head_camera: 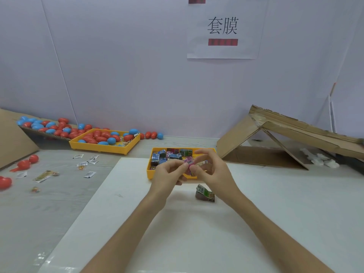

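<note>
While left hand (pixel 169 171) and right hand (pixel 213 171) pinched a pink packet (pixel 189 161), just one green packet (pixel 205 193) lay outside the tray (pixel 148 170), so probably loads remained.

My small pink film packet (pixel 188 161) bears a black-and-white barcode; behind it, a yellow rectangular plastic tray (pixel 148 170) and red and blue plastic eggs (pixel 100 138).

Egg tray (pixel 98 148), torn cardboard box (pixel 246 133)
</note>
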Demonstrator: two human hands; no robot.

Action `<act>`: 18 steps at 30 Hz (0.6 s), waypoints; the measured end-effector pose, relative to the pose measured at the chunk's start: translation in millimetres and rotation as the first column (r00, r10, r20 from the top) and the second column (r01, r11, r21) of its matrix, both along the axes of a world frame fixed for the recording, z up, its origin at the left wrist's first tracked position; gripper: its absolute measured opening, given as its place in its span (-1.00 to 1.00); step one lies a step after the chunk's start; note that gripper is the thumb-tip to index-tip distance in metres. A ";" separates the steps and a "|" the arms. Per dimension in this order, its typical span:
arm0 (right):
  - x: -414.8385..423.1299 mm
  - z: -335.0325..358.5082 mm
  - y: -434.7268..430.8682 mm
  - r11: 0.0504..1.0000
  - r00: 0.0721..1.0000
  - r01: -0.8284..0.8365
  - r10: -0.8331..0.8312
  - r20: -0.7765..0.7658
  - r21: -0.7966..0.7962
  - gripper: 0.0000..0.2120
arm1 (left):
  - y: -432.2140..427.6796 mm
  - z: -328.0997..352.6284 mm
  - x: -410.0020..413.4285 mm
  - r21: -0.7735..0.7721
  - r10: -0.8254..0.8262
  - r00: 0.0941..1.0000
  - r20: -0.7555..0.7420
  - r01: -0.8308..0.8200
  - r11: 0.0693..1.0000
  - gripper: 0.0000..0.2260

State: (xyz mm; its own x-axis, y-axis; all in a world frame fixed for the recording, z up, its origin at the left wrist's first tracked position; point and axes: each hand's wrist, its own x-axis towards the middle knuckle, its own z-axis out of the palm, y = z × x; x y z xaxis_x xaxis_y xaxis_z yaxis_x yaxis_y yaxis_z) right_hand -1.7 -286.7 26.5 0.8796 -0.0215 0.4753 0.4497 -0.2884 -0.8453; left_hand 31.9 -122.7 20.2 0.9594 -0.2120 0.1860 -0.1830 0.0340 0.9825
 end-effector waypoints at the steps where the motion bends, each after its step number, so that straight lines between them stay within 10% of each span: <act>1: 0.6 0.4 -0.5 0.999 0.998 -0.016 0.018 -0.058 0.035 -0.74 | -0.6 -0.3 -0.5 0.024 -0.008 1.000 0.022 0.008 1.000 -0.90; 18: 3.7 4.3 -10.1 0.979 0.978 -0.035 0.074 -0.194 0.200 -0.91 | -0.3 0.1 -4.1 0.067 0.016 0.987 0.158 -0.027 0.997 -0.95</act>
